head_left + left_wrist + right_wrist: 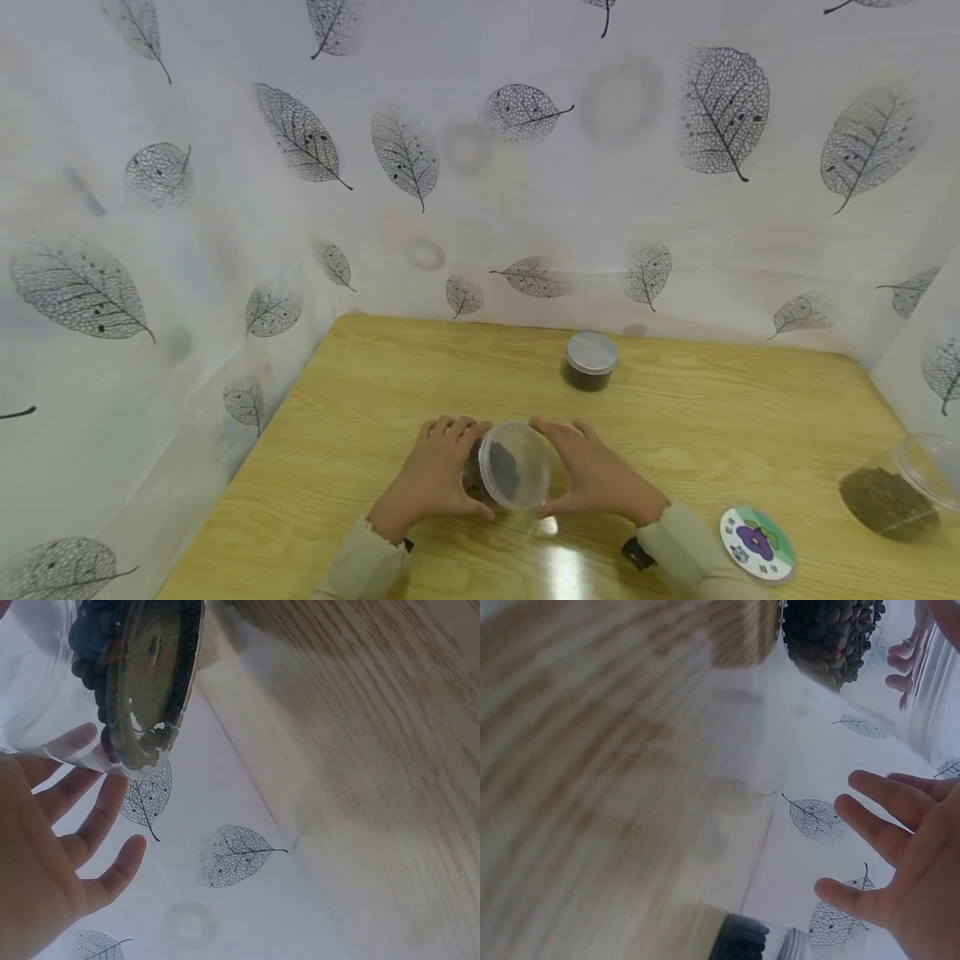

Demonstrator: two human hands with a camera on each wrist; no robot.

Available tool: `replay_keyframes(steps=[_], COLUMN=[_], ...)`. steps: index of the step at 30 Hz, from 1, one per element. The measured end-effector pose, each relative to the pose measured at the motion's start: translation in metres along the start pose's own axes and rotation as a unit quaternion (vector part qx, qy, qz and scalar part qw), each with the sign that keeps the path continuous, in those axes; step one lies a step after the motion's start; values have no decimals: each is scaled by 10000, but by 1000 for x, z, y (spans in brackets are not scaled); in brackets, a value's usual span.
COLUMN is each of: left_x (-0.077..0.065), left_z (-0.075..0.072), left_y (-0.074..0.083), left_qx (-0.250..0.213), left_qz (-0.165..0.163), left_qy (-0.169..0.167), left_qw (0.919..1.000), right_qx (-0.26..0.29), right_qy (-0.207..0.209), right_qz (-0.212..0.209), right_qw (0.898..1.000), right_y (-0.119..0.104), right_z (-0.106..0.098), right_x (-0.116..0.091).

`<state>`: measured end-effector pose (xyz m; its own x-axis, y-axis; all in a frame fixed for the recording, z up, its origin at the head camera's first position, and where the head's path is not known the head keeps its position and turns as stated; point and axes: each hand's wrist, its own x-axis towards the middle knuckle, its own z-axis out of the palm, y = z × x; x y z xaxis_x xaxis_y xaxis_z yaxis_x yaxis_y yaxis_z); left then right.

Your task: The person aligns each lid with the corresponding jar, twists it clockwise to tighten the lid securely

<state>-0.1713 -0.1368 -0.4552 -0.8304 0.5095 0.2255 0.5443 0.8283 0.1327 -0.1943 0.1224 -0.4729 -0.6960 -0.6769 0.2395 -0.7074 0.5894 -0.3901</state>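
Observation:
A clear plastic jar [475,473], partly filled with dark, bean-like pieces [832,637], tilts with its translucent lid [525,464] facing up and to the right. My left hand [433,477] grips the jar's body from the left, thumb on the near side and fingers on the far side. In the left wrist view the jar's round base [154,671] shows, with dark pieces around its edge. On the other side, my right hand [596,477] holds the lid's rim between thumb and forefinger. Its other fingers [881,825] spread away from the jar.
Farther back on the wooden table [420,358] stands a small jar with a silver lid [591,353]. At the right lie a round sticker-like disc [756,543] with a purple flower and another clear jar [892,500] of brown contents. Leaf-print sheeting [465,225] surrounds the table.

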Motion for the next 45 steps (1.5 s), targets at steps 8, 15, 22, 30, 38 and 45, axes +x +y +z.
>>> replay_keyframes(steps=[8,15,22,30,38,45], left_x=[-1,-2,1,10,22,30], left_z=[0,5,10,7,10,12], left_y=[-3,-13,-30,-48,-66,-81], left_qx=[-590,-1662,-3425,-4242,-4696,-4908], left_qz=[-262,-625,-994,-1514,-2180,-2313], left_qy=[-298,-292,-117,192,443,456], left_qw=[9975,9837,9342,8926,8544,8388], right_qx=[1351,1882,1765,1870,2139,2394], right_qy=[-497,-666,-510,-389,-411,-528], right_qz=[358,349,212,266,270,488], right_qw=[9889,9793,9828,9812,9756,9683], right_y=[0,1,2,1,3,6], right_z=[4,5,2,0,0,5], right_x=[6,19,41,74,107,125])
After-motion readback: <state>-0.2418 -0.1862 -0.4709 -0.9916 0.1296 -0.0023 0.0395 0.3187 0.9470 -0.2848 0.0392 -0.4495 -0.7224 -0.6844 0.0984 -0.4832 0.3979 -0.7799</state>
